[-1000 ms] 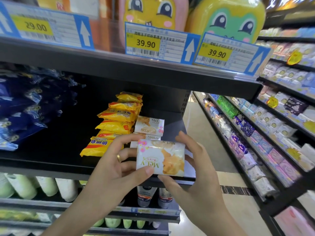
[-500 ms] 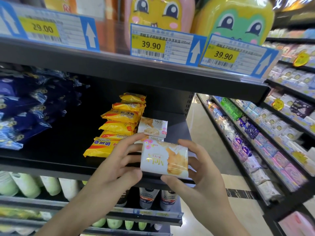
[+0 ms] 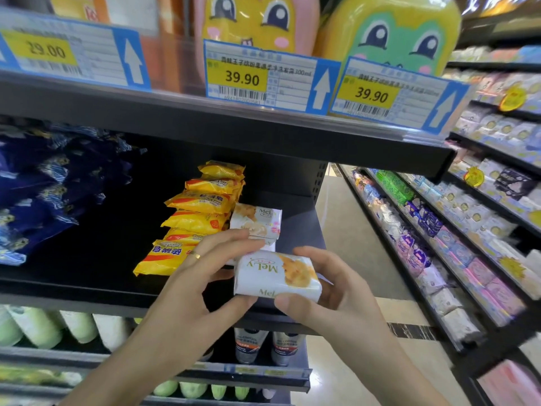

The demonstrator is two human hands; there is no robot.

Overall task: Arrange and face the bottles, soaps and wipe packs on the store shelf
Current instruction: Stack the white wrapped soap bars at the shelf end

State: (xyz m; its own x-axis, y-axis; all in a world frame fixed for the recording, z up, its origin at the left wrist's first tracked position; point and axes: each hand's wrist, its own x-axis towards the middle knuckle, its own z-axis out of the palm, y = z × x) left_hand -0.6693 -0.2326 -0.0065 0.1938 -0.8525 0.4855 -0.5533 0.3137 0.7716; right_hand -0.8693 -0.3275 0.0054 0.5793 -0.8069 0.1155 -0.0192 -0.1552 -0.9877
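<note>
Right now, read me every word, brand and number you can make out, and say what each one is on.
"MeLy": white paper-wrapped soap bar held by both hands, printed upside down.
"Mel": its front edge.
"MeL": white soap bar on the shelf.
"Soap": yellow plastic soap packs.
"29.00": left price tag.
"39.90": middle price tag.
"39.90": right price tag.
Barcodes, small Chinese print: too blurred.

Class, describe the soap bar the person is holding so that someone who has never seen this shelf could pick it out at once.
Find the black middle shelf, below the 39.90 price tags. At its front right edge, right of the yellow soap packs, both hands, left hand and right hand, grip one white Mely soap bar. Unlike the stacked Mely bars behind it, its top-face logo reads upside down.
</note>
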